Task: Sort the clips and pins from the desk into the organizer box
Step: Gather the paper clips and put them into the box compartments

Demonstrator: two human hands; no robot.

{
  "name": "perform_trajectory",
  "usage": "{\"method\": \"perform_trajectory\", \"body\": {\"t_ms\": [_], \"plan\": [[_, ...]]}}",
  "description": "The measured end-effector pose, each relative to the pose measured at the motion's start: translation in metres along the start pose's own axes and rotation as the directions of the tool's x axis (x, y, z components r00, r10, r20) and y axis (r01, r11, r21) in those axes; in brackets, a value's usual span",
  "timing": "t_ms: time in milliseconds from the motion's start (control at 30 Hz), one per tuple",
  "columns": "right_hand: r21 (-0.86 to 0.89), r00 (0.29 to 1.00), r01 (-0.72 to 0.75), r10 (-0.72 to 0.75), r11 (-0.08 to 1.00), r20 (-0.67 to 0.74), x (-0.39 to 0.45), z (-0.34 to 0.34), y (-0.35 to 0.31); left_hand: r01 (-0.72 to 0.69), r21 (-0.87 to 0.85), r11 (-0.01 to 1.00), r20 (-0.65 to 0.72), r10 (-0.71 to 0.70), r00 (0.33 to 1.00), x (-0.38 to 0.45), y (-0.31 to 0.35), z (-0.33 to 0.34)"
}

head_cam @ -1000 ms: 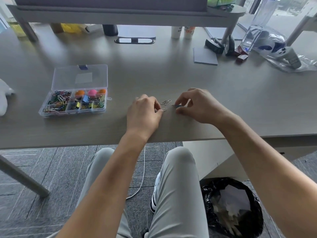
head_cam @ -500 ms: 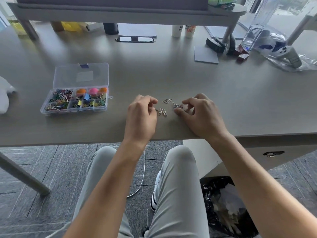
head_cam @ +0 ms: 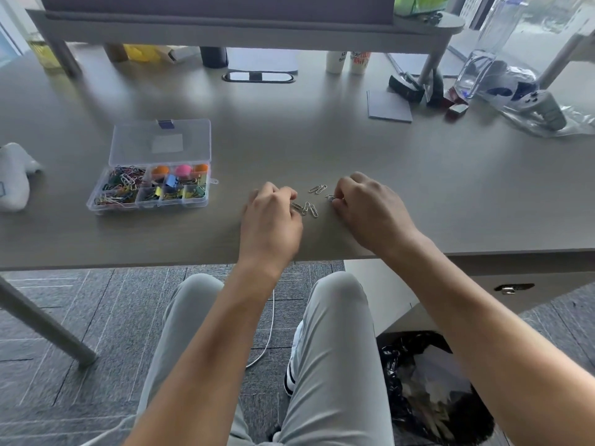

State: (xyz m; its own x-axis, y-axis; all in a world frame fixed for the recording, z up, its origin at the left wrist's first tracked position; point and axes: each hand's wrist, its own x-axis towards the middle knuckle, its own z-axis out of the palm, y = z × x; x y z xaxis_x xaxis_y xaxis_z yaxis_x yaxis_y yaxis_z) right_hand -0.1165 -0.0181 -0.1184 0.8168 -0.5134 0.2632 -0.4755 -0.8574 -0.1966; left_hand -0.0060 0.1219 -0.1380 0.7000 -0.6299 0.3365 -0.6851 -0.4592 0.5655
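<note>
Gathering loose clips [head_cam: 309, 206] near the counter [head_cam: 322, 149] edge, both hands work in close. Left hand [head_cam: 272, 222] is curled, fingertips at the nearest clip; whether it has one pinched, I cannot tell. Right hand [head_cam: 370, 214] is curled too, thumb and finger nipping a clip [head_cam: 331, 197]. Thin bent wire lies flat on a smooth matte top, so my call: slide a nail under or drag each to the edge, then lift. The clear plastic box [head_cam: 154, 188], lid back, sits well apart on the left, compartments bright with coloured clips.
</note>
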Motion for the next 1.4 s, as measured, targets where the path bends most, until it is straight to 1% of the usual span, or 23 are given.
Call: {"method": "perform_trajectory", "body": {"t_ms": [100,367,467,567,633,667,733,800,900,1000,1400], "plan": [[0.019,0.999,-0.021,0.021,1.000,0.025,0.003,0.000,0.002,0.030,0.023,0.999,-0.017,-0.029,0.999,-0.001,0.005,0.000],[0.088,0.995,-0.073,0.066,0.993,0.082,0.018,-0.001,0.010,0.061,0.014,0.998,-0.030,-0.061,0.998,-0.002,0.008,-0.001],[0.141,0.993,-0.103,0.094,0.985,0.074,0.022,-0.002,0.012,0.070,0.000,0.998,-0.028,-0.070,0.997,-0.002,0.008,-0.001],[0.247,0.984,-0.176,0.168,0.953,0.053,0.025,-0.003,0.015,0.085,-0.001,0.996,-0.024,-0.085,0.996,-0.002,0.009,0.000],[0.350,0.971,-0.237,0.232,0.906,0.056,0.028,-0.004,0.018,0.088,-0.004,0.996,-0.024,-0.088,0.996,-0.002,0.009,0.000],[0.435,0.960,-0.274,0.269,0.858,0.074,0.029,-0.005,0.019,0.090,-0.006,0.996,-0.023,-0.090,0.996,-0.001,0.009,-0.001],[0.601,0.930,-0.355,0.337,0.716,0.148,0.030,-0.008,0.020,0.106,-0.010,0.994,-0.014,-0.106,0.994,0.000,0.009,-0.003],[0.668,0.909,-0.398,0.369,0.629,0.194,0.029,-0.011,0.020,0.143,-0.003,0.990,-0.009,-0.143,0.990,0.001,0.011,-0.005],[0.704,0.900,-0.405,0.390,0.584,0.195,0.026,-0.012,0.021,0.205,0.077,0.976,-0.010,-0.205,0.979,0.000,0.021,-0.004],[0.709,0.902,-0.396,0.392,0.584,0.181,0.022,-0.012,0.023,0.220,0.150,0.964,-0.026,-0.219,0.975,-0.002,0.035,0.001],[0.742,0.904,-0.379,0.392,0.553,0.170,0.015,-0.009,0.031,0.124,0.093,0.988,0.013,-0.126,0.992,0.015,0.043,0.013]]}}
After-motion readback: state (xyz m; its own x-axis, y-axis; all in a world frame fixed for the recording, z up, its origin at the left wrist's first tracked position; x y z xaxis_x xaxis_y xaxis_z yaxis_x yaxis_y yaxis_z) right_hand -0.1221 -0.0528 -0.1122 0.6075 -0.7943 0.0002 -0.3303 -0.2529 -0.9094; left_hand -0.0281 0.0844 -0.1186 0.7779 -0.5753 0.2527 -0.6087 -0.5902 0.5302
